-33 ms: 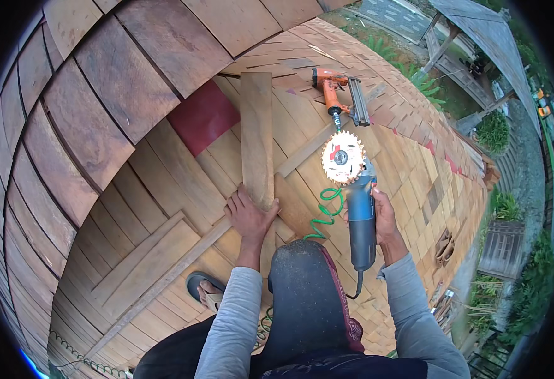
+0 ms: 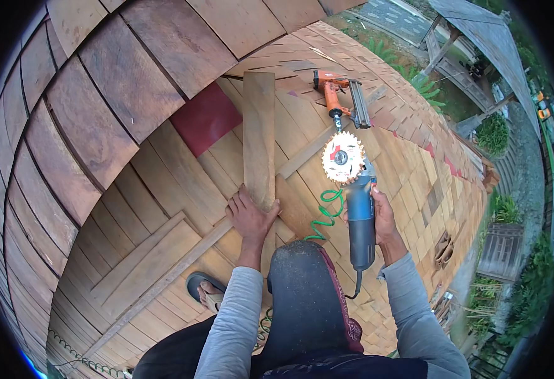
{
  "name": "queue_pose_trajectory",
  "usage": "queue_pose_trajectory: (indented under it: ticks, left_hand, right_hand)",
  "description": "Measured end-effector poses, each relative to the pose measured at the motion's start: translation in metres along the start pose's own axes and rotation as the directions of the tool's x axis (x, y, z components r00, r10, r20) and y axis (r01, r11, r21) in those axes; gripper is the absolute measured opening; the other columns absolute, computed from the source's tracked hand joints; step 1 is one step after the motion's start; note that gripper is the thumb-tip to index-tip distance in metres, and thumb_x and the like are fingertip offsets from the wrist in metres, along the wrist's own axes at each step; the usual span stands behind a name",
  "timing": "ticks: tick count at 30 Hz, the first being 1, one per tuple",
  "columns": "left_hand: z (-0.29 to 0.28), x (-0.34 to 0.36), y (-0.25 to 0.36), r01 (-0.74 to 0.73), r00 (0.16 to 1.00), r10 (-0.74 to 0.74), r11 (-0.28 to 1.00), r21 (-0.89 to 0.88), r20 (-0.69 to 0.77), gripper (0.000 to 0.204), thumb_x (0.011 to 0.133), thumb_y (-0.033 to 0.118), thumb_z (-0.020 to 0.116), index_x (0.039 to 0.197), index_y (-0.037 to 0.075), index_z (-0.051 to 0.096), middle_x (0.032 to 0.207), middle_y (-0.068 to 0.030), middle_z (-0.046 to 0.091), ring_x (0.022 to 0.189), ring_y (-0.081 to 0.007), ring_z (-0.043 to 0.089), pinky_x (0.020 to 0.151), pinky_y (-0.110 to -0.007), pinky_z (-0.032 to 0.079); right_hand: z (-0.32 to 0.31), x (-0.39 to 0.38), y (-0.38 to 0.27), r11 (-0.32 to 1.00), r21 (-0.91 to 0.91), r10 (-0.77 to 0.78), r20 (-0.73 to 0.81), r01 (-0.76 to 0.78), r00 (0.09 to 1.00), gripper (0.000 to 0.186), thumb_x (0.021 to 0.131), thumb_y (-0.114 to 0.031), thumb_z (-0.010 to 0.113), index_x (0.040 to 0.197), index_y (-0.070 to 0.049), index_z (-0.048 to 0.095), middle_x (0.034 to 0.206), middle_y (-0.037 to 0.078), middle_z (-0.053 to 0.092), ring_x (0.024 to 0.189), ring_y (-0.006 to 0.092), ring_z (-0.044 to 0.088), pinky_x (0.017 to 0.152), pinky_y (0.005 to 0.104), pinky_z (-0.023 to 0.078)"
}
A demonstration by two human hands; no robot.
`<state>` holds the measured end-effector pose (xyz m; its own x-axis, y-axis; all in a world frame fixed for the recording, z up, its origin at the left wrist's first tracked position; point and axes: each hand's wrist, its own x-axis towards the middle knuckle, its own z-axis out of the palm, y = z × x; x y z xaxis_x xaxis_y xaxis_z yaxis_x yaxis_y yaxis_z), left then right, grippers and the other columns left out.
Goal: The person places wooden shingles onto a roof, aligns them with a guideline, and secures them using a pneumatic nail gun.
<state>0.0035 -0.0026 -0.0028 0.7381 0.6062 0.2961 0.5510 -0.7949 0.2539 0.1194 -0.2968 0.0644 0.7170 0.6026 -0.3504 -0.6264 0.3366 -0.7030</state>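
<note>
My left hand (image 2: 251, 218) is closed around the near end of a long, flat wooden shingle (image 2: 259, 136), thumb on its right edge and fingers on its left. The shingle points away from me over the roof boards. In my right hand (image 2: 385, 219) is a blue and black angle grinder (image 2: 362, 240), gripped around its body. A round toothed saw blade (image 2: 352, 140) is fitted at its far end, facing up, to the right of the shingle and apart from it. Whether the blade spins cannot be made out.
An orange nail gun (image 2: 332, 99) lies beyond the blade, near a green coiled air hose (image 2: 320, 231). Overlapping shingles (image 2: 109, 82) curve up at left and top. A red sheet (image 2: 207, 120) shows between them. Battens (image 2: 144, 307) cross the sloping roof; ground and a small roofed shelter (image 2: 488, 31) lie below right.
</note>
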Motion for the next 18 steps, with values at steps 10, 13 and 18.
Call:
queue_pose_trajectory:
  ticks: [10,13,18]
  left_hand:
    - [0.023,-0.023,0.014,-0.044,0.996,0.037,0.995,-0.086,-0.08,0.115,0.062,0.081,0.075,0.14,0.0,0.053,0.114,-0.0121,0.058,0.107,-0.0294,0.055,0.094,-0.046,0.041]
    - [0.027,-0.023,0.009,0.026,1.0,-0.026,0.998,-0.062,-0.004,0.118,0.062,0.083,0.074,0.143,0.001,0.051,0.12,-0.0114,0.059,0.113,-0.029,0.054,0.099,-0.045,0.039]
    - [0.027,-0.024,0.011,0.032,0.999,-0.033,0.995,-0.094,-0.008,0.116,0.059,0.082,0.076,0.142,0.003,0.053,0.118,-0.0104,0.059,0.112,-0.0274,0.055,0.098,-0.044,0.04]
  right_hand:
    - [0.015,0.042,-0.06,0.964,-0.25,0.097,0.0,-0.094,0.995,0.078,0.099,-0.077,0.041,0.117,-0.005,0.063,0.086,0.011,0.069,0.073,0.0207,0.073,0.067,0.0341,0.062]
    - [0.048,0.056,-0.075,0.806,-0.578,0.08,-0.107,-0.127,0.991,0.064,0.098,-0.068,0.058,0.109,-0.005,0.062,0.088,0.008,0.068,0.075,0.018,0.071,0.066,0.0328,0.06]
    - [0.056,0.082,-0.074,0.583,-0.805,0.184,-0.005,-0.113,0.983,0.043,0.087,-0.031,0.083,0.109,-0.004,0.059,0.087,0.004,0.064,0.072,0.0158,0.068,0.066,0.0321,0.059]
